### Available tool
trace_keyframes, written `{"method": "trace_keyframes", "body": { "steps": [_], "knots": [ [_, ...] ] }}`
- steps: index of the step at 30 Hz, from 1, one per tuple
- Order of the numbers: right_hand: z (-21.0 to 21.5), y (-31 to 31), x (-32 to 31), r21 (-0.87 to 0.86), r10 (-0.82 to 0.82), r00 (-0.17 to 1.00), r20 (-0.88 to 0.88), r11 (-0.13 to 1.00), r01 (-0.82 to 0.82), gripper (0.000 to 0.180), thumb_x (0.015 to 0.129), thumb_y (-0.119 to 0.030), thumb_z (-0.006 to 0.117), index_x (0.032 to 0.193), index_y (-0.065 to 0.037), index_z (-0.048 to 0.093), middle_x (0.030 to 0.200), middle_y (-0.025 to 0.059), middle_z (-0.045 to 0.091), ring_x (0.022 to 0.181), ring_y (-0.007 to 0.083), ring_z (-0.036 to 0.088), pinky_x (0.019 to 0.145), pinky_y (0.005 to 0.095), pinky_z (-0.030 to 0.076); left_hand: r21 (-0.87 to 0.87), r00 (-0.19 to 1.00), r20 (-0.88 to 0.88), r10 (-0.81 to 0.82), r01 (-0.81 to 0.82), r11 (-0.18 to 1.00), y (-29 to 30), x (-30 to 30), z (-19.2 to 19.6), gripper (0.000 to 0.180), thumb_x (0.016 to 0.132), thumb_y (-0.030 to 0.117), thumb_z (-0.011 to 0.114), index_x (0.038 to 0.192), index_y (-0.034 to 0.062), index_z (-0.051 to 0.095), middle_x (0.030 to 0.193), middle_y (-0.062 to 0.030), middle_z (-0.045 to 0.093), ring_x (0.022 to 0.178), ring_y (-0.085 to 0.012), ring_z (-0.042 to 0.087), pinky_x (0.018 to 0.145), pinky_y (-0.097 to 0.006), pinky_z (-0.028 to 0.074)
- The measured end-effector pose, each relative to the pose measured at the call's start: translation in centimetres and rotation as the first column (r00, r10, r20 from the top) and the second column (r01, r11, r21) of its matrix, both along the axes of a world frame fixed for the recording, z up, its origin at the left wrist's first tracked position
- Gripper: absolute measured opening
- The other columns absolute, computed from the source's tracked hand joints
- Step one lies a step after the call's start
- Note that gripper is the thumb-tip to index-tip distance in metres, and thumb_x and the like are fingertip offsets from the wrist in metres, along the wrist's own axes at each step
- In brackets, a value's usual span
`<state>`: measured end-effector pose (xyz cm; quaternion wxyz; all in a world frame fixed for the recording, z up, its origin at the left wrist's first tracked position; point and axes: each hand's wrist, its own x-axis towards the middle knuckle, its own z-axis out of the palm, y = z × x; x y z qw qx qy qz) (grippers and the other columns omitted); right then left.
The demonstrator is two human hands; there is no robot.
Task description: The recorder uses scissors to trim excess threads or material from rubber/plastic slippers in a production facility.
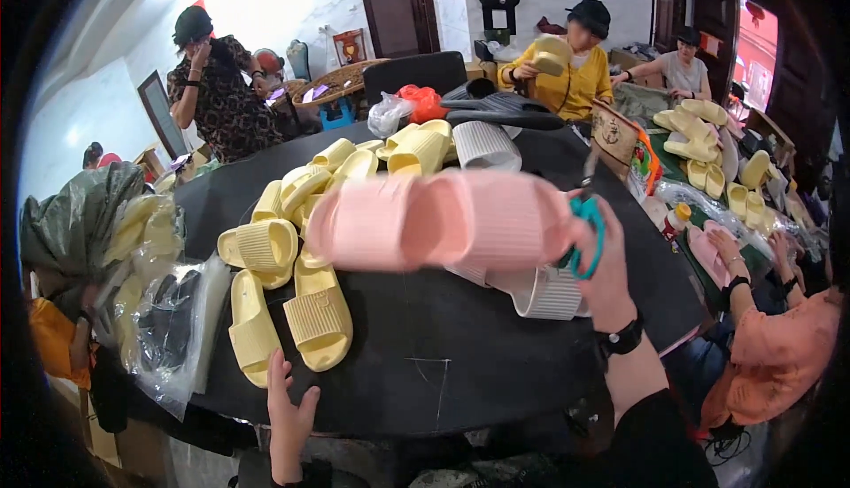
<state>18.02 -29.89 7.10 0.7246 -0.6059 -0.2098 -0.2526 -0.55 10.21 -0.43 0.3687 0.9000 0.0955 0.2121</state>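
Observation:
Held out over the table, a pair of pink slide slippers [513, 222] lies end to end, smeared by motion. My right hand [606, 268] grips the pair at its right end, and teal-handled scissors [588, 238] are in the same hand, blades pointing up and away. My left hand [290, 413] is open with fingers apart at the near table edge, holding nothing. Just beyond it are two yellow slippers [319, 320], part of a larger heap of yellow slippers. Light grey slippers [547, 295] show partly behind the pink ones.
On the black table [381, 399], a red plastic bag [421, 101] lies at the back. Bagged slippers [164, 311] crowd the left edge. To the right, a person in orange [770, 355] handles a pink slipper. Across the table, a person in yellow [575, 76] holds a slipper.

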Motion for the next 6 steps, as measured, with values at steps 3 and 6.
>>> {"method": "trace_keyframes", "body": {
  "steps": [3, 6],
  "knots": [
    [1.2, -3.4, 0.4, 0.266, -0.049, 0.971, -0.233, 0.957, 0.113, 0.021, 0.086, -0.017, 0.06, 0.101, -0.003, 0.053, 0.08, 0.0056, 0.059, 0.061, 0.017, 0.06, 0.052, 0.0259, 0.049, -0.016, 0.999, -0.033, 0.037, -0.037, 0.999, 0.4, -0.7, -1.2, 0.079, 0.071, -0.005, 0.066, 0.141, 0.0024, 0.03, 0.138, -0.0173, 0.041, 0.117, -0.029, 0.049, 0.092, -0.039, 0.043],
    [-1.6, -9.6, 2.8, 0.158, -0.003, 0.995, -0.103, 0.987, 0.02, 0.028, 0.081, -0.02, 0.067, 0.104, -0.007, 0.056, 0.077, 0.0048, 0.06, 0.064, 0.0194, 0.063, 0.053, 0.0308, 0.054, -0.06, 0.996, -0.038, 0.078, -0.081, 0.995, 1.5, -1.5, -2.2, 0.075, 0.074, -0.004, 0.063, 0.141, 0.0024, 0.03, 0.137, -0.0155, 0.042, 0.118, -0.0293, 0.049, 0.093, -0.039, 0.043]
  ]
}}
